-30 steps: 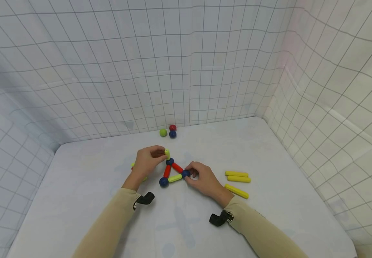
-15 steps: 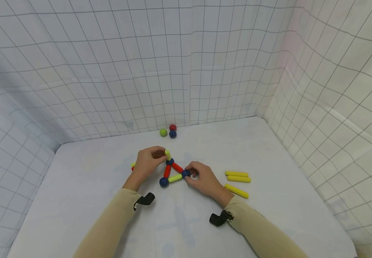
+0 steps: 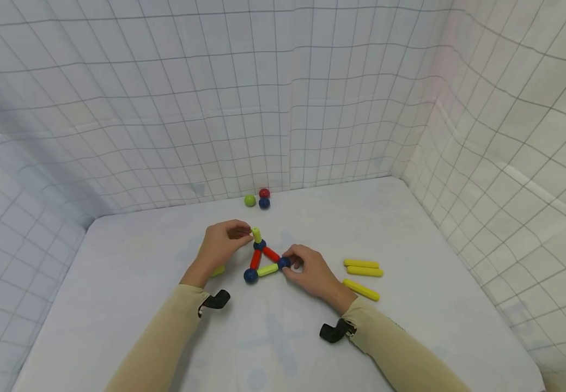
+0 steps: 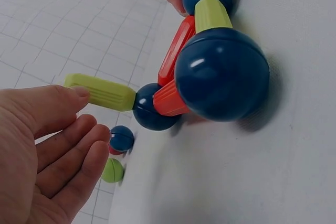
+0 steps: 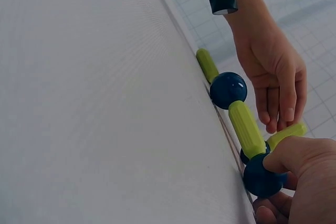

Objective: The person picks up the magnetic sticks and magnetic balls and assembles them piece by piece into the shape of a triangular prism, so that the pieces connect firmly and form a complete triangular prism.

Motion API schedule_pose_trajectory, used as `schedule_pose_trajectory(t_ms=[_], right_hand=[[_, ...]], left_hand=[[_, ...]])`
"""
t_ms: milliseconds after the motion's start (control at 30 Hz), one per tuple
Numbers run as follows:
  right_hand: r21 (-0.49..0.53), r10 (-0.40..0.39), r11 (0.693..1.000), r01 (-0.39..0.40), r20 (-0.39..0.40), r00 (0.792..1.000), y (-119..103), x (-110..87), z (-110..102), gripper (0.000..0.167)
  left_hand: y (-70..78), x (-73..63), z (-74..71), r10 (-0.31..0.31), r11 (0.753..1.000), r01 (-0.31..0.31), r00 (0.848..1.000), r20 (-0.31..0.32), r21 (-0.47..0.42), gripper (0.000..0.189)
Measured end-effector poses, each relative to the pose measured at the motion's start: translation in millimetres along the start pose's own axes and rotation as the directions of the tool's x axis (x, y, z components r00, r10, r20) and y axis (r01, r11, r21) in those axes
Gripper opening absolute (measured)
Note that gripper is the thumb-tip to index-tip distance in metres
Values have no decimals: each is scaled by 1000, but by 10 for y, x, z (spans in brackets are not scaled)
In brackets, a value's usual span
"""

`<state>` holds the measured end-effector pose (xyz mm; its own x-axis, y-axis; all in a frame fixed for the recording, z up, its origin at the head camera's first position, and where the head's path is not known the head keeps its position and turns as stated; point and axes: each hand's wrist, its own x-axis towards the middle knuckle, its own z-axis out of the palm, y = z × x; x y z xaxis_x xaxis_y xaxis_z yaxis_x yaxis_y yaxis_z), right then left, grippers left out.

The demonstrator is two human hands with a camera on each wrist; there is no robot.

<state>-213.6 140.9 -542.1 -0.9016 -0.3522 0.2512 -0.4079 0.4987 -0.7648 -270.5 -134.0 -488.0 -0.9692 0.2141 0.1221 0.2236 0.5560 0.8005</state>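
A triangle of magnetic rods and balls lies on the table: two red rods [image 3: 255, 259], a lime-green rod [image 3: 268, 270] and blue balls [image 3: 250, 276] at the corners. From the far corner ball [image 4: 155, 107] a second lime-green rod [image 3: 256, 235] stands up. My left hand [image 3: 221, 244] is beside that upright rod, its thumb at the rod's upper end and its other fingers loosely bent; the index finger is hidden in the left wrist view. My right hand [image 3: 309, 272] pinches the right corner ball [image 5: 263, 176] between thumb and fingers.
Behind the triangle sit a green ball [image 3: 250, 200], a red ball [image 3: 264, 193] and another blue ball [image 3: 264, 203]. Three yellow rods [image 3: 361, 289] lie to the right. Partly hidden under my left wrist is a lime-green rod [image 3: 218, 271]. Gridded cloth walls [image 3: 224, 109] surround the table.
My left hand has shifted slightly left, and a small gap now shows between it and the upright rod in the head view. The right hand keeps its hold on the ball.
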Motion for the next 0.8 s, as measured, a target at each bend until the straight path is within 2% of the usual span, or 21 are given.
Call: schedule_pose_trajectory(t_ms=[367, 800], right_hand=[[9, -4, 1000, 4, -10, 1000, 5, -1, 6, 22], [8, -4, 1000, 4, -7, 1000, 0, -5, 0, 21]], left_hand=[[-56, -18, -262, 17, 999, -15, 999, -46, 42, 22], [-235, -78, -506, -32, 996, 37, 997, -66, 87, 25]])
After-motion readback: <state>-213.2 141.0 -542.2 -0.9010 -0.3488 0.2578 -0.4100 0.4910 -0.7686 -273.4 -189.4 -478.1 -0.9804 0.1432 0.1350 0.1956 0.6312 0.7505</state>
